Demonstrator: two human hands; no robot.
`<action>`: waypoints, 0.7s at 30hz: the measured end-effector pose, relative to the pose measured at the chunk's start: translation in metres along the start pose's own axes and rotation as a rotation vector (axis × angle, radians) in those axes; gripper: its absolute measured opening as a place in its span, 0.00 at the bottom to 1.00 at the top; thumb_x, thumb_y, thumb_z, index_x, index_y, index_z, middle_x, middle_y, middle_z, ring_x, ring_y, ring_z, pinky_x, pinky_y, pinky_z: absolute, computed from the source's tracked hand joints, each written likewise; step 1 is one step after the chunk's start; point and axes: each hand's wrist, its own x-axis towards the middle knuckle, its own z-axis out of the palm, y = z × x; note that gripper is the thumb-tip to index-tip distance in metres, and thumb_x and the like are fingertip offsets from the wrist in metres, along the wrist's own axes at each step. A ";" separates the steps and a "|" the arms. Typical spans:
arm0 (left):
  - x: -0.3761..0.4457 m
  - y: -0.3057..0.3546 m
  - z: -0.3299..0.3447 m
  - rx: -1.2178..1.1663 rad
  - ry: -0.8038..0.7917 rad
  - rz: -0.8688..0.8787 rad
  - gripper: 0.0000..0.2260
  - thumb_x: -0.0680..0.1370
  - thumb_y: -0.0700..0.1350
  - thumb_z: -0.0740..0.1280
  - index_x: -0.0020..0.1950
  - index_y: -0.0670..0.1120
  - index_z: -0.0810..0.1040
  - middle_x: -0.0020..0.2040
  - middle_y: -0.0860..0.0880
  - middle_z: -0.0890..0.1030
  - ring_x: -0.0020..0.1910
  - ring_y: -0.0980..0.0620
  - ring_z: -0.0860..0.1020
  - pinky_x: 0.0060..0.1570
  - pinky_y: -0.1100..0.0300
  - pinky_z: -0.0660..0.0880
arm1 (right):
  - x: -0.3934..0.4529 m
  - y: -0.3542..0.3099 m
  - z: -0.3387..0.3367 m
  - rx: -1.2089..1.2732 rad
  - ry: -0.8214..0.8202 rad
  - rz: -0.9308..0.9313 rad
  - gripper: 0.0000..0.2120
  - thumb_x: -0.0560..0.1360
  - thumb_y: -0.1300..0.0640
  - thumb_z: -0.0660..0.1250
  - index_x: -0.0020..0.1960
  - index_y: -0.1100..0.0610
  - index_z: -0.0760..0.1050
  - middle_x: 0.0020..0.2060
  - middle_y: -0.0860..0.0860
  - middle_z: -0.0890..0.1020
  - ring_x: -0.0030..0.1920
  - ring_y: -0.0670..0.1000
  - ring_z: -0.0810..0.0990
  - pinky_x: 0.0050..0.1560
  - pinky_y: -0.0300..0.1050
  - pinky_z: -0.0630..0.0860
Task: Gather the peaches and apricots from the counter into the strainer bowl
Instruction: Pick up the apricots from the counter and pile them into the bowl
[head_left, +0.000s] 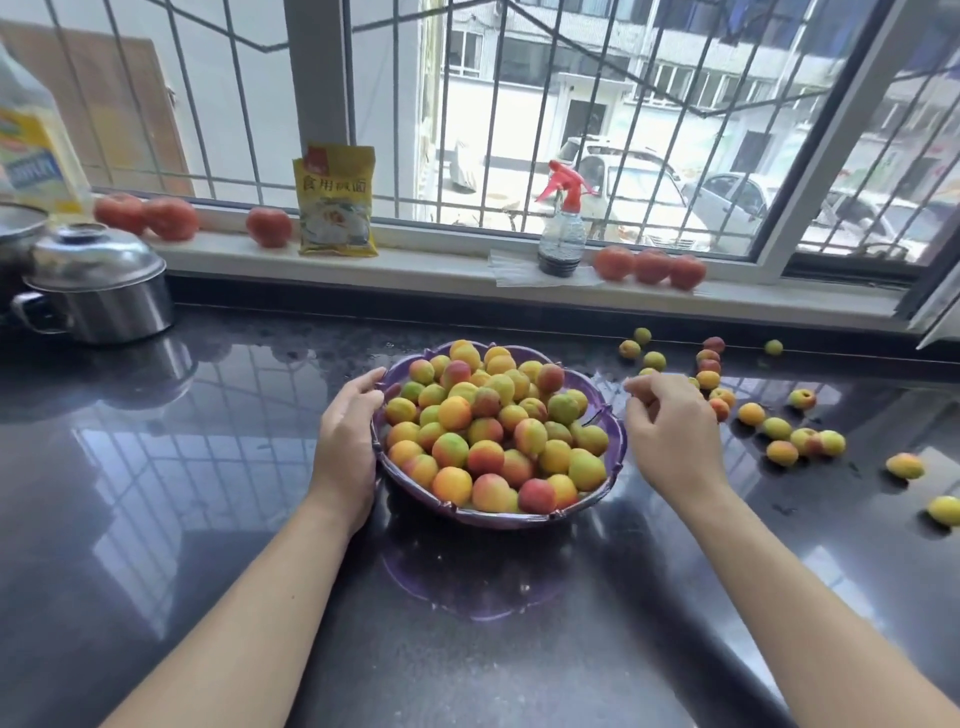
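Observation:
A purple strainer bowl (498, 519) stands mid-counter, heaped with yellow, orange and red peaches and apricots (485, 431). My left hand (348, 431) grips the bowl's left rim, thumb at the top edge. Just off the bowl's right rim hovers my right hand (670, 421); its fingers are loosely curled and I see nothing in them. Several loose fruits (779, 428) lie scattered on the dark counter (208, 467) to the right, from behind my right hand out to the far right edge, where two lie apart (905, 465).
A lidded steel pot (98, 291) sits at the back left beside an oil bottle (31, 145). On the window sill stand tomatoes (649, 266), a yellow packet (336, 202) and a red-topped spray bottle (561, 228). A barred window runs behind.

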 end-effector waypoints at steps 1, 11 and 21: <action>0.001 -0.001 0.000 -0.008 -0.001 0.002 0.20 0.75 0.48 0.63 0.65 0.46 0.81 0.59 0.44 0.86 0.58 0.45 0.86 0.53 0.51 0.82 | -0.006 0.019 0.003 -0.076 0.002 0.016 0.08 0.77 0.65 0.67 0.54 0.60 0.82 0.50 0.55 0.81 0.51 0.55 0.78 0.49 0.42 0.70; 0.005 -0.005 0.001 -0.075 0.024 -0.024 0.13 0.85 0.38 0.59 0.64 0.44 0.81 0.58 0.42 0.86 0.56 0.46 0.85 0.58 0.49 0.81 | -0.008 0.090 0.005 -0.239 0.046 0.318 0.13 0.75 0.65 0.64 0.59 0.61 0.79 0.58 0.63 0.75 0.59 0.67 0.71 0.62 0.55 0.69; 0.000 -0.001 0.005 -0.093 0.023 -0.026 0.15 0.85 0.38 0.58 0.68 0.41 0.79 0.59 0.40 0.85 0.56 0.46 0.85 0.57 0.51 0.82 | 0.018 0.100 0.015 -0.480 -0.123 0.482 0.21 0.81 0.48 0.61 0.69 0.59 0.69 0.65 0.63 0.74 0.65 0.66 0.70 0.64 0.58 0.68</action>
